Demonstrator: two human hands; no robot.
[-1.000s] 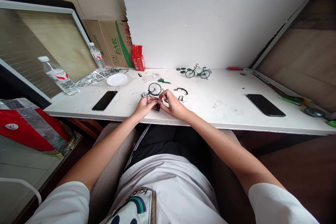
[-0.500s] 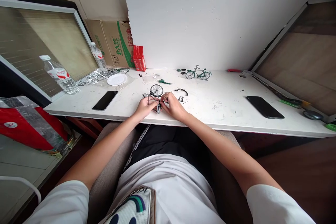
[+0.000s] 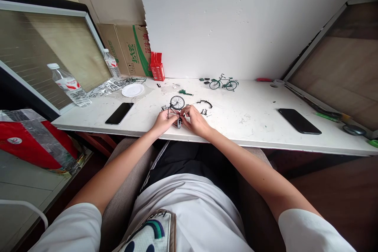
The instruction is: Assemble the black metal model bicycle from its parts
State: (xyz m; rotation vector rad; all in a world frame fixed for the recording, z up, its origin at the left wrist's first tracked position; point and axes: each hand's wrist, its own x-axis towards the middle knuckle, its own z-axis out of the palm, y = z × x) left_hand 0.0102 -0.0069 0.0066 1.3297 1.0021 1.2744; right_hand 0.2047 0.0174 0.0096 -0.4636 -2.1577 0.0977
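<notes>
A small black model bicycle [image 3: 175, 107], partly built, lies near the front edge of the white table [image 3: 254, 126]; its spoked wheel points away from me. My left hand [image 3: 163, 120] is closed on its frame from the left. My right hand [image 3: 195, 119] pinches the same model from the right, fingertips touching the left hand's. What sits between the fingertips is too small to make out. Loose black parts [image 3: 203, 104] lie just beyond my right hand.
A finished green model bicycle [image 3: 223, 82] stands at the back. A phone [image 3: 119, 113] lies to the left, another phone [image 3: 299, 121] to the right. A white lid [image 3: 132, 89], water bottles [image 3: 70, 86], a red carton [image 3: 157, 67] and a cardboard box [image 3: 130, 49] are at the back left. Tools [image 3: 327, 112] line the right edge.
Both hands stay on the black model bicycle and have drawn a little closer together. The view has shifted slightly.
</notes>
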